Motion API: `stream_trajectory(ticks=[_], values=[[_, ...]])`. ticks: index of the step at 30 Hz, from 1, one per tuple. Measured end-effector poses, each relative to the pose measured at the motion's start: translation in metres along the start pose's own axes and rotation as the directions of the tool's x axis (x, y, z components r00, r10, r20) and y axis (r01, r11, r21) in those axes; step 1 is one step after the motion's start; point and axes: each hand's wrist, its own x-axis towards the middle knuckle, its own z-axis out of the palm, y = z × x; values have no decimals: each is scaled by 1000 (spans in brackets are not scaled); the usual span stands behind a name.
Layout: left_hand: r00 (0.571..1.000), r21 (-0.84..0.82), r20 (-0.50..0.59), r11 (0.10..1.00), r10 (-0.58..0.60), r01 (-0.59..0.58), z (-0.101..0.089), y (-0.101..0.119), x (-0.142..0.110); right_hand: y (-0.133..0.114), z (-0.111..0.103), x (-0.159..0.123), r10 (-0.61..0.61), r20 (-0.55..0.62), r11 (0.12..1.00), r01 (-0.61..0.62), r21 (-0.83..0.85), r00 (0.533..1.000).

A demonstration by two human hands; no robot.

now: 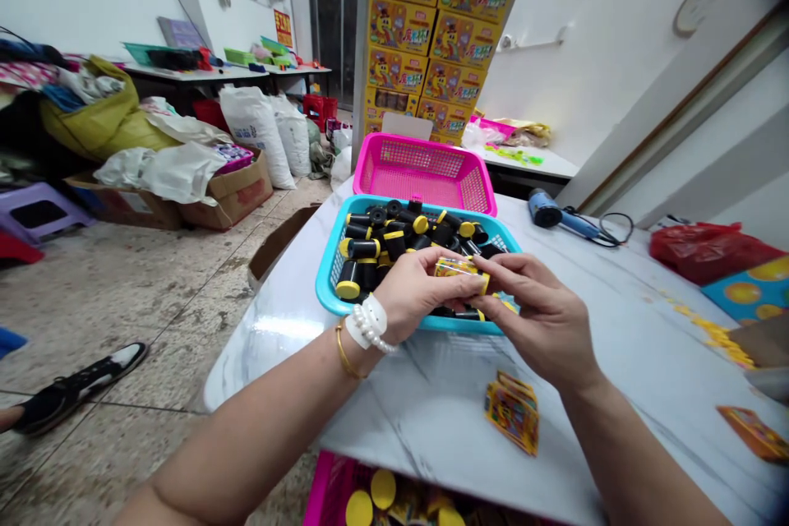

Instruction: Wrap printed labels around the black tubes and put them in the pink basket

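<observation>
Over the near rim of a turquoise basket [328, 275], both my hands meet around a small cylinder with a yellow printed label [461, 268]. My left hand [407, 289] grips it from the left, thumb along its front. My right hand [546, 319] pinches its right end between thumb and fingers, which partly cover it. Behind them, the basket holds many black cylinders [363, 248] with yellow caps. A small stack of yellow printed labels [513, 412] lies on the white marbled table [407, 394] below my right hand.
Behind the turquoise basket stands a pink basket [425, 144]. Another pink basket [320, 485] with yellow-capped pieces sits below the table's front edge. A blue heat-gun-like tool [558, 214], a red bag [708, 251] and orange labels [755, 434] lie right. Yellow cartons [407, 25] are stacked behind.
</observation>
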Motion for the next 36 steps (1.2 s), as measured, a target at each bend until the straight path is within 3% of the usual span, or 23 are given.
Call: stream_trajectory(ticks=[3,6,8,11,19,26,29,31,34,36], values=[[999,-24,23,999,-45,45,-1,7,-2,4,5,-2,-30,-36,1000,30,5,999],[997,35,-59,998,-56,58,-6,16,-2,9,6,-3,-59,-63,996,62,57,996],[996,104,-82,994,-28,36,-10,19,-2,10,4,-2,-136,-75,990,137,11,988],[1000,172,-16,985,20,-17,-13,18,0,8,1,1,-246,-76,966,238,-103,966],[991,363,-19,925,131,-115,1,15,-6,6,7,0,-176,-106,984,170,-60,979],[1000,380,24,925,16,-24,-10,17,-3,12,8,0,-278,-124,958,264,-114,953],[991,438,54,889,124,-135,-11,14,0,11,11,1,-153,-179,987,158,11,972],[973,483,61,847,221,-223,-9,12,-1,7,15,2,65,-185,979,-28,200,980],[956,537,60,798,289,-275,-4,11,-2,0,19,5,392,-50,822,-325,467,919],[958,525,43,810,283,-263,0,10,-3,-3,17,6,478,29,721,-411,558,878]])
